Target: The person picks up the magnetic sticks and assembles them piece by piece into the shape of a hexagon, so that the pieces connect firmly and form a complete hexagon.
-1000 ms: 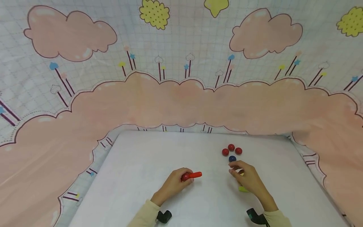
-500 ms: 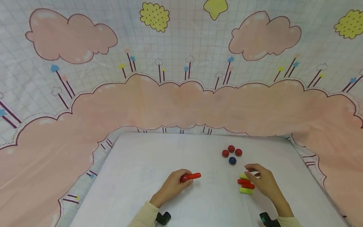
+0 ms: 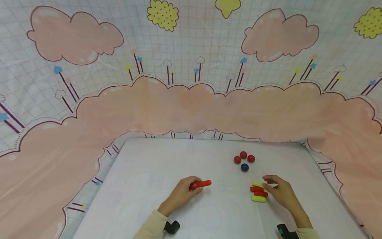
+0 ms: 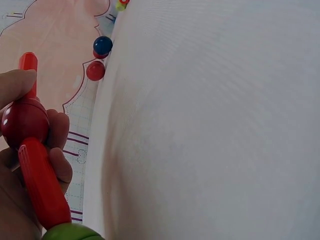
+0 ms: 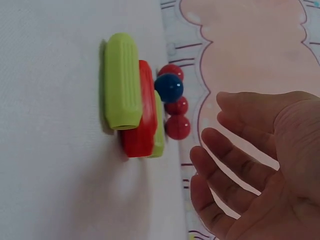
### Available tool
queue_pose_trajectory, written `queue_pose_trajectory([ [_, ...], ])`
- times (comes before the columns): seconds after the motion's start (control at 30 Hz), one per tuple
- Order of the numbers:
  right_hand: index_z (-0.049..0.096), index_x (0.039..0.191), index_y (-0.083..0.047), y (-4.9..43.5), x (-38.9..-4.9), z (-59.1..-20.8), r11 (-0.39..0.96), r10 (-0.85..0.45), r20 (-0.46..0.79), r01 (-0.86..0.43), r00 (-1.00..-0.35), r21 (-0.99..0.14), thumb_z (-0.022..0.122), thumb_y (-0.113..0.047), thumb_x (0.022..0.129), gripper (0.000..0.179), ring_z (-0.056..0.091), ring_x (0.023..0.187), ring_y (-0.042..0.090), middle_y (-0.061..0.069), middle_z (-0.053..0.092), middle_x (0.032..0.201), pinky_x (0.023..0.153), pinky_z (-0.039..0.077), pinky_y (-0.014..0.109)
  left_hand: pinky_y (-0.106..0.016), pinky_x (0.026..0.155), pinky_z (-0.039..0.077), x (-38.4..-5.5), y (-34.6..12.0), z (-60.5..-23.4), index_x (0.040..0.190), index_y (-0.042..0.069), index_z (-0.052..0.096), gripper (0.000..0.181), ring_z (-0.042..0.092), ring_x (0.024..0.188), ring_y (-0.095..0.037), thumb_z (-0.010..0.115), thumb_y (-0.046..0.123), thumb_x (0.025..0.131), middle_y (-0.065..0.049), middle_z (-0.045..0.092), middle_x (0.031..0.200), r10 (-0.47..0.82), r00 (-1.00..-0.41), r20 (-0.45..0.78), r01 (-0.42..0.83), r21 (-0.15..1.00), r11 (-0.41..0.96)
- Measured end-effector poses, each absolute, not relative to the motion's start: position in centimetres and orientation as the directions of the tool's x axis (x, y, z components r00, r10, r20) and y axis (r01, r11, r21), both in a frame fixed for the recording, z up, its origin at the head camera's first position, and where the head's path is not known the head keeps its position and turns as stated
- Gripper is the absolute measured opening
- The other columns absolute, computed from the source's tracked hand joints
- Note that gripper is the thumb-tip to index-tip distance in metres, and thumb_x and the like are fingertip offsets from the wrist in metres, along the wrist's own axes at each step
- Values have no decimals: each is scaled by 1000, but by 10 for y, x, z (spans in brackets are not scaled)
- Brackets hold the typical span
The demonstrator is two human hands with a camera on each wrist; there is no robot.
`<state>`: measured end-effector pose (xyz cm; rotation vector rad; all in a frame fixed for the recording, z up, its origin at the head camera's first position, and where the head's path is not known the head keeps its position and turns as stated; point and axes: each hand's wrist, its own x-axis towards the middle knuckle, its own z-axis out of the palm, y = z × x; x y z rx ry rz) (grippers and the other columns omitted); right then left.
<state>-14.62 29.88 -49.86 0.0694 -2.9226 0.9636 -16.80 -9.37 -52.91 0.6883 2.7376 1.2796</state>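
My left hand (image 3: 181, 193) grips a joined piece at the left of the sticks. In the left wrist view this piece shows a red ball (image 4: 25, 122) between a short red stick (image 4: 29, 61) and a longer red stick (image 4: 44, 187), with a green ball (image 4: 73, 233) at the lower end. Just right of the loose sticks hovers my right hand (image 3: 281, 192), fingers relaxed and holding nothing. Its fingertips overlap the end of the far lime-green stick (image 3: 257, 184) in the head view. Two red sticks (image 3: 261, 194) and a nearer lime-green stick (image 3: 258, 199) lie beside it.
Behind the sticks, three red balls (image 3: 243, 155) and one dark blue ball (image 3: 244, 167) stand clustered on the white tabletop (image 3: 167, 156). A cloud-patterned cloth (image 3: 197, 109) surrounds the table's far edge. Dark wrist cameras (image 3: 172, 228) sit on both forearms.
My right hand has moved right from beside the blue ball, uncovering the loose sticks, then slightly further right and down. The left hand keeps its hold with hardly any movement.
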Motion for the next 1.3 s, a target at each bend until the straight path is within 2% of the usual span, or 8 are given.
queue_pose_trajectory([
  [0.17,64,123,-5,301,-148,-506,794,-24,39,-43,-999,-606,67,-17,92,33,64,105,29,14,68,117,77,50,21,-20,71,46,-170,-94,-530,113,20,67,24,53,83,-6,71,27,91,6,69,103,422,-890,172,403,732,550],
  [0.43,61,126,-4,303,-155,-511,768,-26,-46,10,-999,-641,64,-20,95,35,63,104,32,19,66,118,82,56,42,-20,68,46,-170,-93,-527,115,23,66,25,53,82,-8,71,28,91,7,66,100,408,-903,136,363,749,554],
  [0.6,61,127,-4,304,-160,-512,767,-26,-84,34,-996,-641,65,-22,95,37,63,102,31,19,66,117,81,56,43,-20,72,47,-170,-93,-527,115,22,66,26,54,85,-8,72,27,90,6,68,104,405,-905,130,360,739,569],
  [0.83,60,128,-3,300,-169,-509,768,-47,-74,12,-996,-640,63,-24,96,38,61,106,35,20,64,120,81,56,43,-20,66,43,-171,-94,-527,113,23,66,24,52,80,-8,71,27,90,8,65,96,400,-905,143,366,742,562],
  [1.13,59,130,-6,291,-192,-502,764,-68,-36,-29,-997,-644,64,-22,95,39,60,110,37,18,66,119,88,54,47,-21,71,45,-170,-96,-529,113,23,66,23,53,85,-9,71,27,91,7,67,103,396,-908,140,362,737,570],
  [1.3,57,131,-5,284,-202,-507,744,-87,-40,-38,-995,-667,65,-22,95,41,60,113,38,20,63,124,92,53,49,-21,74,46,-166,-96,-528,114,21,66,24,54,87,-10,71,27,91,4,68,106,398,-908,130,355,741,570],
])
